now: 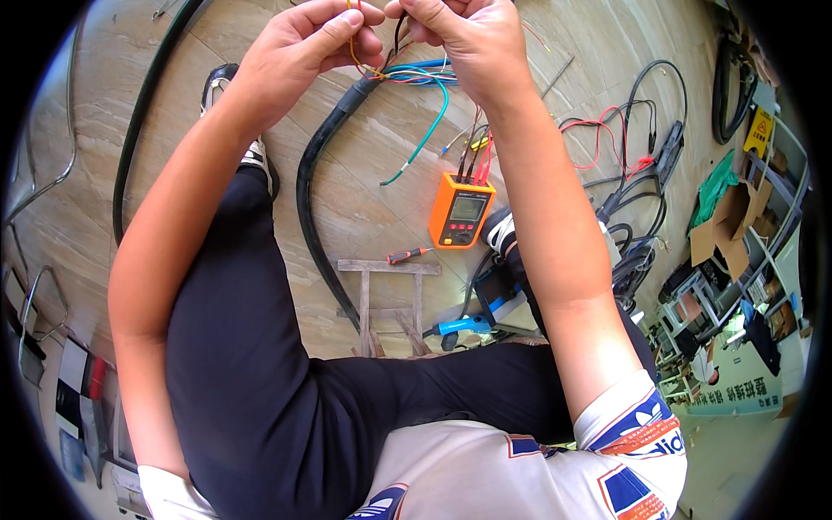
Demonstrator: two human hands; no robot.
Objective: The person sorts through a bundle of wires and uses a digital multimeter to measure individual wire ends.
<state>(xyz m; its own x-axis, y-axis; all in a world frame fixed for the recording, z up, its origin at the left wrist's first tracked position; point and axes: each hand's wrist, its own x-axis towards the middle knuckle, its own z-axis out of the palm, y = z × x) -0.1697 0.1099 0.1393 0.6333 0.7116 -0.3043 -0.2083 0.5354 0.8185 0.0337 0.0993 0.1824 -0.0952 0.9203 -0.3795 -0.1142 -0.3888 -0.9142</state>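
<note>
Both hands are raised at the top edge, close together over a thick black cable (pixel 308 173) whose stripped end fans out into thin coloured wires. Between thumb and fingers my left hand (pixel 312 43) pinches a yellow wire (pixel 353 54), with a bit of red beside it. My right hand (pixel 472 39) is closed around a thin black wire (pixel 398 35); its fingertips are partly cut off by the picture's edge. Below the hands, blue wires (pixel 416 71) and a teal wire (pixel 425 143) spread from the cable's end.
An orange handheld meter (pixel 464 208) with plugged-in leads stands below my right forearm. A screwdriver (pixel 406 256) lies on a small wooden stool (pixel 373 267). To the right are red and black test leads (pixel 620 130), a cardboard box (pixel 732 230) and a yellow floor sign (pixel 759 130).
</note>
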